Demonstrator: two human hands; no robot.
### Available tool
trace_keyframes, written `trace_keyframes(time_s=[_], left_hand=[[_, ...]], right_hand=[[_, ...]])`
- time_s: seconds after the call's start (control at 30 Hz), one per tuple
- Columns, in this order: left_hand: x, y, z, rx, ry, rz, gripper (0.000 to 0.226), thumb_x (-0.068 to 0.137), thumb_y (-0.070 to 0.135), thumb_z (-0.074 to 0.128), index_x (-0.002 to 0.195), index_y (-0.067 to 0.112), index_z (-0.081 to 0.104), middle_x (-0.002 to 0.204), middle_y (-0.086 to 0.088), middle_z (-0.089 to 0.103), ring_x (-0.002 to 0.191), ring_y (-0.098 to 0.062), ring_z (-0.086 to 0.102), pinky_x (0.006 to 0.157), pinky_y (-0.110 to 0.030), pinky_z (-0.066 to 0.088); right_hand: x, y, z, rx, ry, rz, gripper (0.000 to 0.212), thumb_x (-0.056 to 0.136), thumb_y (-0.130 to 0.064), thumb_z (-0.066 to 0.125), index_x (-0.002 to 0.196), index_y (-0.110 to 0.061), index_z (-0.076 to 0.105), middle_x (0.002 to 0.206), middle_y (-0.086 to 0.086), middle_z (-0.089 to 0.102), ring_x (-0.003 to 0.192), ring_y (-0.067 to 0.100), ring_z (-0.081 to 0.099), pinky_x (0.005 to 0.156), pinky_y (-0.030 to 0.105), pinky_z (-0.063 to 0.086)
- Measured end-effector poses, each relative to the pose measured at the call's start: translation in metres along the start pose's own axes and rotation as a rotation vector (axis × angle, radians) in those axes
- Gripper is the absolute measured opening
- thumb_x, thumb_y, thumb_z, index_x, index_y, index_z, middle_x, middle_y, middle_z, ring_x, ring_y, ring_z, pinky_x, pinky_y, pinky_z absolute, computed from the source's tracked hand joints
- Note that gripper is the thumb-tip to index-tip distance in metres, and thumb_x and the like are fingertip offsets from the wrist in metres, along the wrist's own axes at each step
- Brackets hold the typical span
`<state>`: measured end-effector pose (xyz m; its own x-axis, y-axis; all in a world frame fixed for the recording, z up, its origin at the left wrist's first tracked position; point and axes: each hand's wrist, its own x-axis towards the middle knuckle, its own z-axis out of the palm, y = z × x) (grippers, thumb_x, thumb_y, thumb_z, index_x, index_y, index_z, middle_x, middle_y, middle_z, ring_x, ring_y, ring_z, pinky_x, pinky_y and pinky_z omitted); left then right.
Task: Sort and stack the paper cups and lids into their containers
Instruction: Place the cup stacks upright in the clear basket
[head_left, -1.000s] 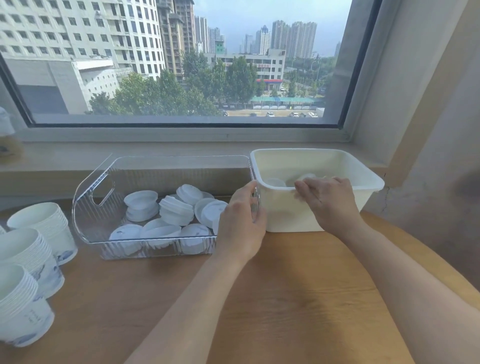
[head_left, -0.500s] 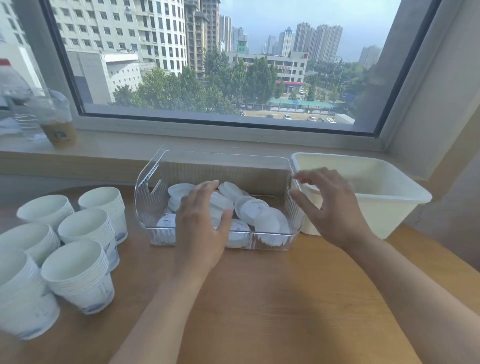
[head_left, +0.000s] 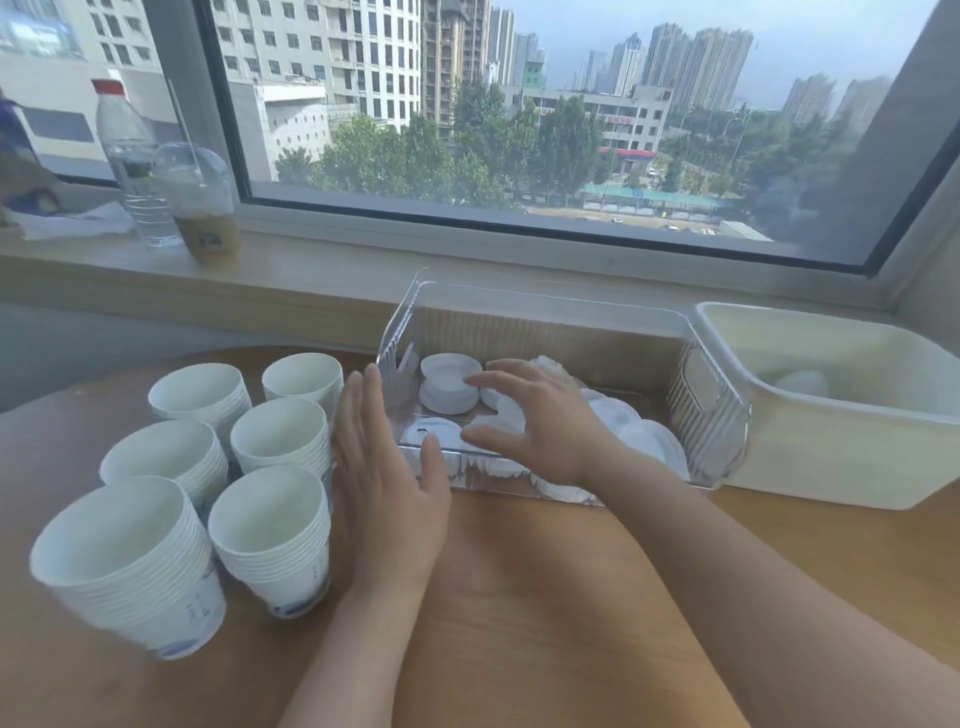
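A wooden table (head_left: 519, 597) is standing against a wall under a wide window looking out on city towers and trees. On it a clear plastic bin (head_left: 706, 395) is holding a loose heap of white lids (head_left: 449, 382), some stacked near its left end. The right hand (head_left: 540, 421) is reaching down into the bin with its fingers spread and lightly bent over the lids, gripping nothing that can be seen. The left hand (head_left: 389, 467) is standing on edge just outside the bin's left wall, fingers straight and together, thumb lying along the near front corner, holding nothing. Just left of that hand six stacks of paper cups (head_left: 275, 525) are sitting mouths up in two rows. Touching the bin's right end, a white tub (head_left: 831, 447) is sitting with a few lids inside. On the sill, a water bottle (head_left: 135, 156) and a domed drink cup (head_left: 200, 202) are standing side by side.
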<state>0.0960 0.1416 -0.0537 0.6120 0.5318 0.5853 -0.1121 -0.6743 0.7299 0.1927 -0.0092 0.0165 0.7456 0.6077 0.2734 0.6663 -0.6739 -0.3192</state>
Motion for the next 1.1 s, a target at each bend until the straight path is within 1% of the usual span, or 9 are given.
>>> trace_keyframes(time_s=[0.13,0.2,0.33,0.43,0.53,0.67,0.87,1.03,1.1], left_hand=[[0.009,-0.012,0.006,-0.123,-0.059,-0.068,0.074,0.102,0.027,0.046,0.169,0.024,0.015,0.170,0.013,0.021,0.160,-0.010,0.021,0.127,-0.032,0.023],[0.014,-0.018,0.010,-0.140,-0.069,-0.100,0.073,0.100,0.028,0.039,0.169,0.025,0.014,0.172,0.013,0.021,0.160,-0.012,0.023,0.129,-0.037,0.026],[0.022,-0.025,0.013,-0.176,-0.059,-0.122,0.065,0.104,0.027,0.031,0.168,0.028,0.021,0.171,0.012,0.029,0.156,-0.006,0.030,0.121,-0.023,0.025],[0.027,-0.027,0.016,-0.203,-0.054,-0.108,0.059,0.106,0.025,0.031,0.166,0.025,0.028,0.167,0.011,0.036,0.153,-0.001,0.033,0.122,-0.020,0.026],[0.028,-0.027,0.015,-0.193,-0.054,-0.086,0.060,0.108,0.023,0.036,0.166,0.031,0.026,0.163,0.026,0.031,0.148,0.013,0.028,0.119,-0.012,0.023],[0.026,-0.027,0.011,-0.150,-0.066,-0.008,0.077,0.110,0.017,0.044,0.163,0.059,0.006,0.157,0.050,0.011,0.145,0.022,0.015,0.113,-0.017,0.026],[0.026,-0.024,0.010,-0.122,-0.115,-0.008,0.078,0.111,0.016,0.044,0.162,0.061,0.004,0.153,0.056,0.007,0.130,0.038,0.008,0.109,-0.029,0.031],[0.027,-0.021,0.008,-0.128,-0.137,-0.016,0.071,0.107,0.030,0.037,0.162,0.060,0.003,0.148,0.061,0.004,0.130,0.036,0.017,0.107,-0.031,0.029],[0.026,-0.021,0.010,-0.130,-0.129,-0.007,0.071,0.107,0.029,0.037,0.164,0.056,0.004,0.149,0.062,0.004,0.126,0.041,0.012,0.108,-0.031,0.029]], right_hand=[[0.027,-0.009,0.013,-0.073,-0.099,-0.049,0.067,0.092,-0.066,0.065,0.151,-0.039,0.051,0.158,-0.007,0.049,0.148,0.018,0.039,0.121,0.041,0.023],[0.040,-0.012,0.016,-0.134,-0.166,-0.052,0.069,0.090,-0.068,0.065,0.152,-0.041,0.049,0.154,-0.007,0.054,0.142,0.019,0.046,0.120,0.040,0.024],[0.058,-0.016,0.024,-0.233,-0.323,-0.077,0.065,0.094,-0.062,0.064,0.154,-0.045,0.044,0.144,-0.012,0.064,0.134,0.016,0.054,0.122,0.041,0.023],[0.065,-0.018,0.028,-0.235,-0.399,-0.087,0.064,0.097,-0.053,0.064,0.156,-0.043,0.041,0.145,-0.015,0.061,0.138,0.016,0.050,0.116,0.039,0.033],[0.065,-0.015,0.023,-0.187,-0.426,-0.079,0.064,0.096,-0.052,0.068,0.154,-0.043,0.045,0.145,-0.013,0.061,0.139,0.017,0.047,0.112,0.040,0.040],[0.056,-0.006,0.017,-0.224,-0.380,-0.085,0.060,0.092,-0.052,0.072,0.148,-0.039,0.054,0.142,-0.011,0.063,0.134,0.018,0.052,0.110,0.039,0.042],[0.042,0.004,-0.001,-0.122,-0.147,-0.028,0.067,0.077,-0.049,0.080,0.141,-0.039,0.061,0.121,-0.012,0.065,0.108,0.014,0.065,0.095,0.038,0.052],[0.032,0.019,-0.030,-0.106,0.055,0.045,0.077,0.073,-0.068,0.060,0.144,-0.040,0.059,0.130,-0.009,0.061,0.114,0.015,0.058,0.098,0.036,0.044],[0.027,0.029,-0.042,-0.164,0.094,0.099,0.076,0.076,-0.066,0.062,0.147,-0.039,0.056,0.136,-0.004,0.058,0.123,0.020,0.055,0.102,0.042,0.042]])
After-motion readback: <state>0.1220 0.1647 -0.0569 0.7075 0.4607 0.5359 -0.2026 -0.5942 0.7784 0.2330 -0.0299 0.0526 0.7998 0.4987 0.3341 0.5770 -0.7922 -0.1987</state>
